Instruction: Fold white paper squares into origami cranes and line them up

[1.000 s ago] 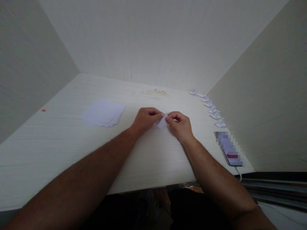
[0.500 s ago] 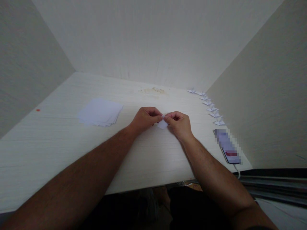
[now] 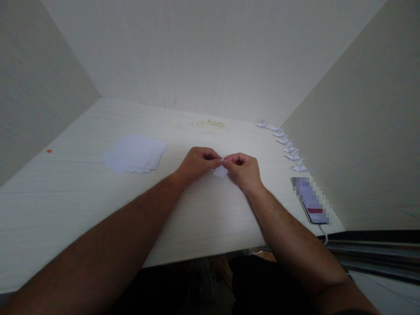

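Note:
A small folded piece of white paper (image 3: 221, 171) is pinched between my two hands at the middle of the white table (image 3: 197, 218). My left hand (image 3: 199, 163) grips its upper left part with thumb and forefinger. On the other side, my right hand (image 3: 244, 169) pinches its upper right part, the thumb tips of both hands nearly touching. The paper's lower corner points toward me, and my fingers hide its top edge.
Loosely stacked white sheets (image 3: 138, 153) lie left of my hands. Several folded paper figures (image 3: 291, 149) form a row along the right wall. Nearer me is a phone (image 3: 310, 201), blurred, with a white cable (image 3: 324, 235). A stain (image 3: 211, 124) marks the table's back.
The thumb tips of both hands have come slightly closer together over the top of the folded paper. The view has shifted very slightly.

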Demonstrator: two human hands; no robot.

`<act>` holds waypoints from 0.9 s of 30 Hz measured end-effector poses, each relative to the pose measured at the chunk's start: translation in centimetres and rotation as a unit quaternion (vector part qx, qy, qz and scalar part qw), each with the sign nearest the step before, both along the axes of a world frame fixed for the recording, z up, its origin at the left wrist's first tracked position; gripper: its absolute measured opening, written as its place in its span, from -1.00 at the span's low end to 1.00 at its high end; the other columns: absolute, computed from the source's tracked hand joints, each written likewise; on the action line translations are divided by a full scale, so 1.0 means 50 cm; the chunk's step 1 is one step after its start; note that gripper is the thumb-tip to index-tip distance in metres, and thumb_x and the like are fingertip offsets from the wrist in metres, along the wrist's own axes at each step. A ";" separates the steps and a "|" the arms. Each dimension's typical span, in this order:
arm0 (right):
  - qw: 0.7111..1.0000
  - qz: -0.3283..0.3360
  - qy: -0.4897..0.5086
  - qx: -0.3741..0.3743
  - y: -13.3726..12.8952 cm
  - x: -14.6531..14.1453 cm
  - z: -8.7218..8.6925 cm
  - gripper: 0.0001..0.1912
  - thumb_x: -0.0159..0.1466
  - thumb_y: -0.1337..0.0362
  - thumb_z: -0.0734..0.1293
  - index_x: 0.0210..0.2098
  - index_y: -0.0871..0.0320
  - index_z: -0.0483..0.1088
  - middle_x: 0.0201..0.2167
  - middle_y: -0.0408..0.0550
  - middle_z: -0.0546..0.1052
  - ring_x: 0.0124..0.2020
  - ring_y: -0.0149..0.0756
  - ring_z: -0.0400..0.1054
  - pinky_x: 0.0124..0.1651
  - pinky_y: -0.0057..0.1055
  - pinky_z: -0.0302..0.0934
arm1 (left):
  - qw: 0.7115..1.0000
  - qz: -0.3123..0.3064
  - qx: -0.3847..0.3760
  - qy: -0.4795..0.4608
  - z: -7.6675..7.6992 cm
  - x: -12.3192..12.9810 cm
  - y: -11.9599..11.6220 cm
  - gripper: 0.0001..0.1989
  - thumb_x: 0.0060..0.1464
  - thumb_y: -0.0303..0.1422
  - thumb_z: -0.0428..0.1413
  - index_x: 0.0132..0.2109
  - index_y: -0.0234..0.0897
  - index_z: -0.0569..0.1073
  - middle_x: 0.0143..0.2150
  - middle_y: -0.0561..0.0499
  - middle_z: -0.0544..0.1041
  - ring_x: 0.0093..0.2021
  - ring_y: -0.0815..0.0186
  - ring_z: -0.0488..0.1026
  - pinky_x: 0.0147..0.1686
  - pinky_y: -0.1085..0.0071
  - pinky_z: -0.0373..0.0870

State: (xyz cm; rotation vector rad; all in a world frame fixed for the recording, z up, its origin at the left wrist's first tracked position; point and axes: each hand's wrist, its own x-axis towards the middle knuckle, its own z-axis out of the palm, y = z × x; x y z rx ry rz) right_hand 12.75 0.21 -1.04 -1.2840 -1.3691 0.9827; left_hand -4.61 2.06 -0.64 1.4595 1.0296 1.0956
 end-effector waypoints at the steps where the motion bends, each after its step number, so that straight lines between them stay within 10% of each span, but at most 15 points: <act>1: 1.000 0.000 0.000 0.000 0.000 0.000 0.000 -0.76 0.03 0.13 0.53 -0.46 0.16 0.53 -0.48 -0.06 0.59 -0.50 -0.39 0.36 -0.40 -0.42 0.23 | 1.000 -0.002 0.000 0.001 0.000 0.000 0.001 -0.85 -0.15 -0.29 0.33 -0.44 -0.29 0.61 -0.59 0.08 0.49 -0.59 0.45 0.29 -0.55 0.49 0.20; 17: 1.000 -0.009 -0.003 -0.011 -0.002 -0.002 0.005 -0.74 -0.01 0.11 0.54 -0.49 0.17 0.52 -0.56 -0.11 0.53 -0.55 -0.42 0.29 -0.46 -0.43 0.14 | 1.000 -0.003 0.002 0.019 -0.002 0.002 0.001 -0.84 -0.14 -0.28 0.30 -0.44 -0.31 0.61 -0.55 0.05 0.53 -0.54 0.42 0.35 -0.52 0.48 0.23; 27: 0.994 -0.044 -0.097 0.016 -0.012 -0.008 0.012 -0.66 0.08 0.03 0.49 -0.56 0.17 0.46 -0.64 -0.18 0.45 -0.60 -0.47 0.18 -0.51 -0.45 0.05 | 0.988 0.113 0.062 0.090 0.005 0.015 -0.005 -0.89 -0.07 -0.36 0.20 -0.48 -0.29 0.54 -0.55 0.08 0.51 -0.52 0.41 0.32 -0.47 0.45 0.24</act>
